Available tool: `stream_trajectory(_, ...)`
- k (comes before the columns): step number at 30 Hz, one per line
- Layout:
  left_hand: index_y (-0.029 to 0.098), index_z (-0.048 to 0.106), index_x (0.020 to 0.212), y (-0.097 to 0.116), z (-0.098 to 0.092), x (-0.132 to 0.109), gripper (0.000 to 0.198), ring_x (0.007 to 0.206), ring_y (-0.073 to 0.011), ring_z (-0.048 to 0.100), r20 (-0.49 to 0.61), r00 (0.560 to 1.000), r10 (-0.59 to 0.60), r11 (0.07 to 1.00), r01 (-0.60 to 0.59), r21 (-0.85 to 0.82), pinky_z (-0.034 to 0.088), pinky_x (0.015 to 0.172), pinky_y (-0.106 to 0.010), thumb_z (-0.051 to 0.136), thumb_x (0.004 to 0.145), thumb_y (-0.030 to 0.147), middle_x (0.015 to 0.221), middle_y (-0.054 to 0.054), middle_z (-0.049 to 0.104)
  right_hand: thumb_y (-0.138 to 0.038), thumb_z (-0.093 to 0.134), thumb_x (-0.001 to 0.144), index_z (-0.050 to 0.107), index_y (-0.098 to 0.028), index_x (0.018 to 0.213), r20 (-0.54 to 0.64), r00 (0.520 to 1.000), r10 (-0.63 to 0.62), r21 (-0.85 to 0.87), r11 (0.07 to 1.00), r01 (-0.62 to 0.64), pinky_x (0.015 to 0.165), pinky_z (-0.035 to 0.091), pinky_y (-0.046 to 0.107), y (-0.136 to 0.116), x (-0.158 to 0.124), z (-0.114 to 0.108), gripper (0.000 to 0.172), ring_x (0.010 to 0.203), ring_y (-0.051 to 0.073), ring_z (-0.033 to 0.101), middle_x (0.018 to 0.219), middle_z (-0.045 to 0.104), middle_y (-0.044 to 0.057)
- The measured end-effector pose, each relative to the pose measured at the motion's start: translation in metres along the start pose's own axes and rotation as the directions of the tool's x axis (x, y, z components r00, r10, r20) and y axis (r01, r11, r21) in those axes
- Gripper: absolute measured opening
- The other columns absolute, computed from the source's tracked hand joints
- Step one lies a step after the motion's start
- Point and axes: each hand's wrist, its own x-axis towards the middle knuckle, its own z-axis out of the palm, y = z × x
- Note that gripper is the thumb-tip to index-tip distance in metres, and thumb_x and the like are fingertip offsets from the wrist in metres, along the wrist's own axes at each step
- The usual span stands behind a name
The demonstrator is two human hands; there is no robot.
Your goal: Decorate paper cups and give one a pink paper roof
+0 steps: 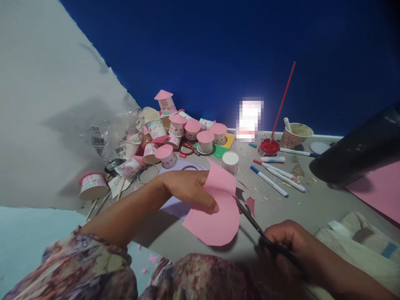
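Note:
My left hand [190,189] is closed on a sheet of pink paper [215,227], thumb on top and the other fingers hidden beneath. The sheet's lower part has a rounded cut edge, while its upper part still has corners. In my right hand [290,241] are dark-handled scissors [254,223], their tips touching the paper's right edge at a notch. Small pink offcuts [250,205] lie just right of the sheet. Beneath my left hand lies a lilac sheet [173,204]. Beyond the pink paper stands a plain white paper cup [230,161].
Decorated paper cups with pink roofs [178,125] crowd the back left, beside clear plastic wrapping [106,137]. Several markers [270,181], a red paint jar [268,147] with a brush and a stained cup [296,135] stand right. A dark cylinder [356,146] and cloth [359,237] sit farther right.

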Motion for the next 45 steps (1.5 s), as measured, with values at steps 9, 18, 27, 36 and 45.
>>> stream_trajectory(9, 0.017, 0.069, 0.080, -0.001, -0.001, -0.001, 0.017, 0.059, -0.0142, 0.057, 0.027, 0.999, 0.031, 1.000, -0.031, 0.003, 0.045, 0.052, -0.025, 0.074, 0.071, 0.030, 0.068, 0.001, 0.066, -0.028, 0.063, 0.070, 0.065, -0.015, 0.064, -0.009, 1.000, 0.026, 0.030, 0.999, -0.026, 0.044, 0.023, 0.019, 0.002, 0.002, 0.002, 0.015, 0.046, 0.005, 0.028, 0.050, 0.039, -0.007)
stream_trajectory(18, 0.017, 0.068, 0.076, -0.004, -0.001, -0.001, 0.014, 0.064, -0.0155, 0.059, 0.051, 0.999, 0.000, 0.999, 0.002, -0.038, 0.049, 0.055, -0.024, 0.075, 0.071, 0.028, 0.068, 0.000, 0.067, -0.027, 0.062, 0.068, 0.058, -0.017, 0.060, -0.018, 0.999, 0.050, -0.040, 0.998, -0.050, 0.047, 0.026, 0.019, -0.009, 0.000, 0.006, 0.014, 0.048, 0.006, 0.034, 0.051, 0.042, -0.006)
stream_trajectory(27, 0.017, 0.066, 0.073, -0.003, -0.001, 0.005, 0.016, 0.070, -0.0201, 0.064, 0.083, 0.996, 0.024, 1.000, -0.023, -0.004, 0.055, 0.062, -0.030, 0.076, 0.069, 0.030, 0.070, -0.002, 0.068, -0.035, 0.067, 0.069, 0.054, -0.018, 0.063, 0.014, 1.000, 0.017, -0.030, 0.999, -0.016, 0.051, 0.031, 0.020, -0.002, 0.000, 0.004, 0.023, 0.053, 0.008, 0.037, 0.056, 0.042, -0.006)
stream_trajectory(36, 0.017, 0.069, 0.076, 0.000, -0.002, 0.010, 0.015, 0.069, -0.0199, 0.065, 0.132, 0.991, 0.029, 0.998, -0.022, -0.054, 0.055, 0.061, -0.028, 0.078, 0.068, 0.027, 0.065, 0.000, 0.068, -0.028, 0.061, 0.077, 0.056, -0.018, 0.063, 0.005, 1.000, -0.005, -0.062, 0.998, 0.006, 0.047, 0.026, 0.020, 0.008, 0.000, 0.000, 0.018, 0.047, 0.006, 0.028, 0.050, 0.036, -0.008)
stream_trajectory(45, 0.019, 0.079, 0.108, 0.012, -0.006, 0.013, 0.042, 0.070, -0.0218, 0.067, 0.245, 0.969, 0.013, 0.997, 0.007, -0.083, 0.056, 0.064, -0.030, 0.082, 0.066, 0.021, 0.070, 0.000, 0.073, -0.031, 0.067, 0.070, 0.049, -0.018, 0.057, -0.011, 0.999, -0.041, -0.191, 0.981, 0.038, 0.048, 0.026, 0.020, -0.004, -0.002, 0.002, 0.025, 0.053, 0.007, 0.028, 0.054, 0.034, -0.006)
